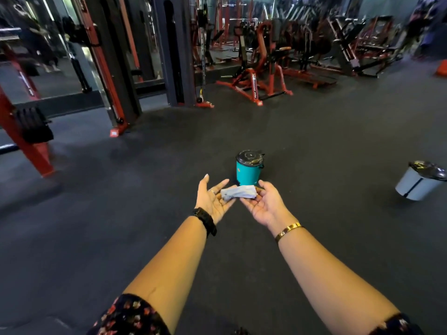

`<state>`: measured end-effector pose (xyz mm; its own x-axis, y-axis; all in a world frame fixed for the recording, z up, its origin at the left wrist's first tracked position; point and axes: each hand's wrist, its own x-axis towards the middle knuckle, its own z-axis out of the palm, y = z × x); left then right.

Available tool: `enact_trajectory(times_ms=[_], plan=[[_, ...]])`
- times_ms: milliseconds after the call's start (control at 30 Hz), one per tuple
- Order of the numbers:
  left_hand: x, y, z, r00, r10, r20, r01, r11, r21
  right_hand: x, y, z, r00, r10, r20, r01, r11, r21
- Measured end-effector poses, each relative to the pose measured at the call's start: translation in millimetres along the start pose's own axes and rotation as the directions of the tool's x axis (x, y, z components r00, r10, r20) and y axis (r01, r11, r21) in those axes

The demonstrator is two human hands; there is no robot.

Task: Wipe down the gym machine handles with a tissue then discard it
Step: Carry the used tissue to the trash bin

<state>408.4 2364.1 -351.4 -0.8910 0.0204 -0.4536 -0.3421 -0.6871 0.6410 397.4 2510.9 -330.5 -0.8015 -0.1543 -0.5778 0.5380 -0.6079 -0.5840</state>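
A folded white tissue (238,192) lies across the fingers of both my hands, held out palm up in front of me. My left hand (212,200) supports its left end with straight fingers. My right hand (262,204) carries the right end on relaxed fingers. Just beyond the hands a teal pedal bin (249,171) with a shut black lid stands on the dark floor. A red and black cable machine (106,68) rises at the left.
A white bin (419,181) with a black lid stands on the floor at the right. Red-framed gym machines (261,66) line the back. A red upright frame (26,131) with a black pad stands at the far left. Dark rubber floor stretches between.
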Motion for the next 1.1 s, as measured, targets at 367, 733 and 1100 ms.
enact_trajectory(times_ms=[367,733,1100], plan=[[231,92,51,0.998,-0.009,-0.058,0.010,1.000,0.016,220,-109,74,1.000,0.003,0.003,-0.003,1.000,0.015],[406,183,100,0.999,-0.037,0.001,0.037,0.999,0.024,369,-222,147,0.999,-0.024,0.023,0.026,0.996,-0.086],[586,301,116,0.988,-0.102,0.112,0.093,0.992,0.082,524,-279,248,0.993,-0.094,-0.073,0.097,0.995,0.037]])
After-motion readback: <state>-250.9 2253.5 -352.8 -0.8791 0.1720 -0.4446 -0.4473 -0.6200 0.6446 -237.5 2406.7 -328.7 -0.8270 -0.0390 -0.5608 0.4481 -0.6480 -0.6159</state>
